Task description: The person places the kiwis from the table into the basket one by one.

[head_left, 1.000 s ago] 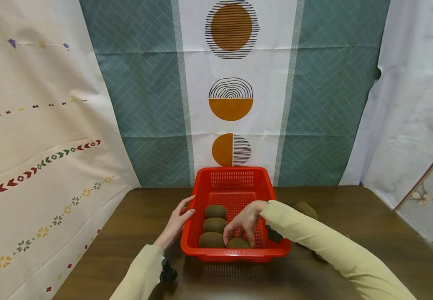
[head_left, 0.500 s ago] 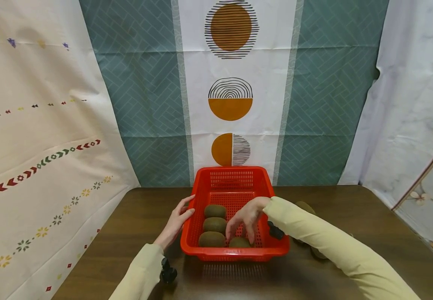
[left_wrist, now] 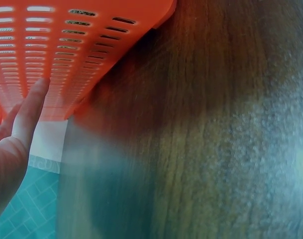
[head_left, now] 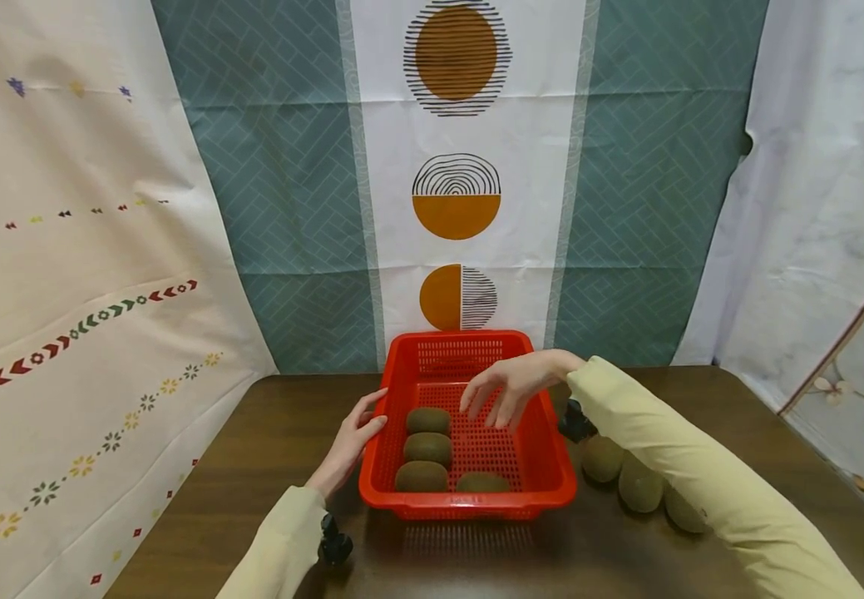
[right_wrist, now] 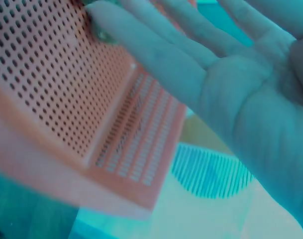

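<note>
A red plastic basket (head_left: 469,502) with slotted walls stands on the table. Three brown kiwis (head_left: 427,450) form a column along its left side, and another kiwi (head_left: 482,482) lies at the front beside the nearest of them. My left hand (head_left: 351,441) rests against the basket's left wall, fingers extended; the left wrist view shows a fingertip (left_wrist: 42,84) on the slotted side. Over the right half of the basket hovers my right hand (head_left: 517,384), its fingers loosely bent and holding nothing. In the right wrist view its palm (right_wrist: 251,94) is bare.
Several more kiwis (head_left: 640,484) lie on the dark wooden table (head_left: 267,449) right of the basket, partly covered by the right sleeve (head_left: 671,453). A patterned cloth (head_left: 457,133) hangs behind the basket.
My right hand has let go of the front kiwi and risen up and to the right. More of the kiwis outside the basket now show. My left hand stays at the wall.
</note>
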The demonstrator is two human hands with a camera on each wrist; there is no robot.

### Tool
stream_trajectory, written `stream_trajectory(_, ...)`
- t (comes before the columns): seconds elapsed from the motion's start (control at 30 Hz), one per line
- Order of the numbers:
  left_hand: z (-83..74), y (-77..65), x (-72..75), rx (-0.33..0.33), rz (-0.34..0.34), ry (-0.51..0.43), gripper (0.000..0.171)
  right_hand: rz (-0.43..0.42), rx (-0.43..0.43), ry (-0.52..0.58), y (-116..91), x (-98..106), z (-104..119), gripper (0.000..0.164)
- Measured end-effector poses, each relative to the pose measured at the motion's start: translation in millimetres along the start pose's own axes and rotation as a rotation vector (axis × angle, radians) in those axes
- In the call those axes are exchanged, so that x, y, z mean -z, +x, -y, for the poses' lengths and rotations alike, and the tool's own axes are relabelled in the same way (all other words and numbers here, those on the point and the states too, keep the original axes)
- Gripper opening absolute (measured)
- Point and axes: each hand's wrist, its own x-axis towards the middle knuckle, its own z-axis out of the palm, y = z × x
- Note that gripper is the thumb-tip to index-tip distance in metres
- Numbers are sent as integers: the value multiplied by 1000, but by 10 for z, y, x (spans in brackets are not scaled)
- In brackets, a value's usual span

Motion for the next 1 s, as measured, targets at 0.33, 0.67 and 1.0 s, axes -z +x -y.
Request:
stream_trajectory(0.33,2,17,17,5,-15,-4,45,-257,61,55,-509,114,-195,36)
stream_trajectory(0.67,-4,5,7,9,-9,-5,47,-354,126,88,-1067,207,-607,34)
stream_trajectory(1.0,-3,3,1,9,-9,0,47,-324,97,92,-1581,205,-981,36)
